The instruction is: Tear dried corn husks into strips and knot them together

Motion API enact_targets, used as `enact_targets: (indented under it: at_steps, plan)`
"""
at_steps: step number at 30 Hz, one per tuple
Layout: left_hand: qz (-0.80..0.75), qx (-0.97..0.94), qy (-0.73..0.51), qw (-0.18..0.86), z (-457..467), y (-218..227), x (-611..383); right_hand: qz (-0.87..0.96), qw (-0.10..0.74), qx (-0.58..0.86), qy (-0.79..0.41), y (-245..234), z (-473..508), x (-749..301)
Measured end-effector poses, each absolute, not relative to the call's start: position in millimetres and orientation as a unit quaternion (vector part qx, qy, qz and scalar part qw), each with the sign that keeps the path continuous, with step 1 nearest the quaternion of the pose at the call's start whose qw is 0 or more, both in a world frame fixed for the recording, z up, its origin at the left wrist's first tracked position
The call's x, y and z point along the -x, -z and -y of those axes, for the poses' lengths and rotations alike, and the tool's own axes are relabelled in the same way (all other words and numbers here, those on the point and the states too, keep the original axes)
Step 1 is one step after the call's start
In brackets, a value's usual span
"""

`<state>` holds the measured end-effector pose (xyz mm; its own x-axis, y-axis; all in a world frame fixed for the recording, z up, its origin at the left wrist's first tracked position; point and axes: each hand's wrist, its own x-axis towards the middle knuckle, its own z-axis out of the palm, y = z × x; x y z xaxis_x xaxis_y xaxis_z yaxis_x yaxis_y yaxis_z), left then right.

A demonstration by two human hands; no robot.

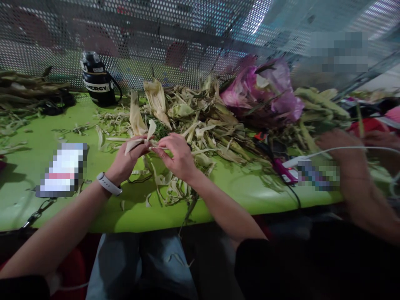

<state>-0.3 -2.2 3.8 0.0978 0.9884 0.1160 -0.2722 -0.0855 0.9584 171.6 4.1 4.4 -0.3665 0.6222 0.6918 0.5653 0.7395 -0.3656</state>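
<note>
Both my hands work over a green table [46,137] above its near edge. My left hand [128,160] is closed on a pale dry corn husk strip [137,143] that sticks up and left from its fingers. My right hand [176,156] pinches the other end of the same husk strip, fingertips almost touching the left hand. A white watch band [108,183] sits on my left wrist. Loose husk pieces [168,187] lie on the table under my hands.
A big heap of husks and stalks [200,116] lies behind my hands, with a pink plastic bag [262,91] on it. A black bottle [98,81] stands at the back left by a perforated metal screen [156,37]. Another person's arm [353,175] reaches in at right near a white cable [337,149].
</note>
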Motion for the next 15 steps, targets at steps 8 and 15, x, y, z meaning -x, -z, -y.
enact_targets:
  at_steps: [8,15]
  plan:
    - [-0.367,-0.461,-0.556,0.587,2.2,-6.8,0.5,0.792,0.463,0.375,-0.135,-3.7,-3.9,-172.3]
    - [-0.375,-0.425,-0.56,0.605,2.9,-8.3,-0.8,0.712,0.49,0.393,-0.315,-2.2,-9.1,-173.7]
